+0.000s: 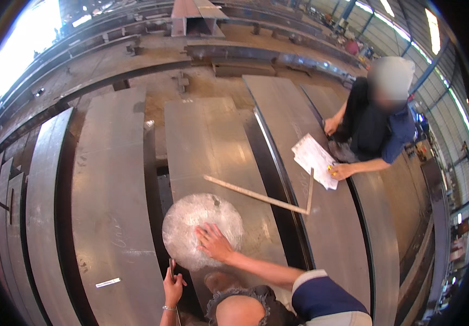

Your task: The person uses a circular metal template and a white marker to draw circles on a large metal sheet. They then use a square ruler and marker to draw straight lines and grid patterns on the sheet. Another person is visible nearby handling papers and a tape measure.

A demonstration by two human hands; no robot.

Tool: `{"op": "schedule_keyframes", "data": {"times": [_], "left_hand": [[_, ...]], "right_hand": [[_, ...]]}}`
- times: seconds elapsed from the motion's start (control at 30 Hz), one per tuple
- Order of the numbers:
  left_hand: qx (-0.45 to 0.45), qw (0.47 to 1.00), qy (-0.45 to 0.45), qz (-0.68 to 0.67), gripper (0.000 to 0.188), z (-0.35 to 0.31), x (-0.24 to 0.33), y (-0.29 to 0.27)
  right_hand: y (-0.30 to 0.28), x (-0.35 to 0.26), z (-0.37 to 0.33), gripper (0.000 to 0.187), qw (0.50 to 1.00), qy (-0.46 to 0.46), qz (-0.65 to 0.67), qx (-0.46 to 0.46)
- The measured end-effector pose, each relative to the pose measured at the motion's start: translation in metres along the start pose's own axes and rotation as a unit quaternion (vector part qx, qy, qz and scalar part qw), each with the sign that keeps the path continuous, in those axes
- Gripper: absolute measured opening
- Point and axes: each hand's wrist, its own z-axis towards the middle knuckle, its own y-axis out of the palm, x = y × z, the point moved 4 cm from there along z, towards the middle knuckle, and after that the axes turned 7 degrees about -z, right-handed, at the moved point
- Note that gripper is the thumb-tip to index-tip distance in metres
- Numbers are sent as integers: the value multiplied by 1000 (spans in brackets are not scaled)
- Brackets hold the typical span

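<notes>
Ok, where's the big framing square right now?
In the head view the framing square lies right of centre on the steel plates, its corner near the papers, up and to the right of the round disc under the right hand.

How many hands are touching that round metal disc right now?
1. The right hand lies flat on the round metal disc. The left hand is just below its edge, holding a thin dark tool, apparently off the disc.

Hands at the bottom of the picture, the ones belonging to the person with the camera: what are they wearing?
No gloves on either. The left hand has a thin silvery bracelet round the wrist, and no sleeve shows on that arm. The right hand has a bare forearm up to a short dark blue sleeve with a pale band at its edge.
</notes>
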Motion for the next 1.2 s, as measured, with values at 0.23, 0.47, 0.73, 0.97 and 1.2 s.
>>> {"op": "schedule_keyframes", "data": {"times": [0.23, 0.47, 0.73, 0.97, 1.2], "left_hand": [[8, 1000, -3, -9, 58, 1, -3, -6], [-1, 999, -28, 28, 57, -6, -3, -3], [-2, 998, -17, 67, 59, -3, 6, 0], [14, 995, -24, 99, 58, -6, 6, -8], [7, 996, -30, 82, 57, -7, 8, -6]], "right_hand": [[-9, 2, 0, 69, 994, 80, -68, 25], [0, -4, -2, 67, 993, 72, -74, 60], [2, -22, -4, 66, 999, -26, -28, 17], [-6, -12, 8, 65, 993, -27, -114, -6], [1, -7, 14, 67, 987, -79, -134, 35]]}}
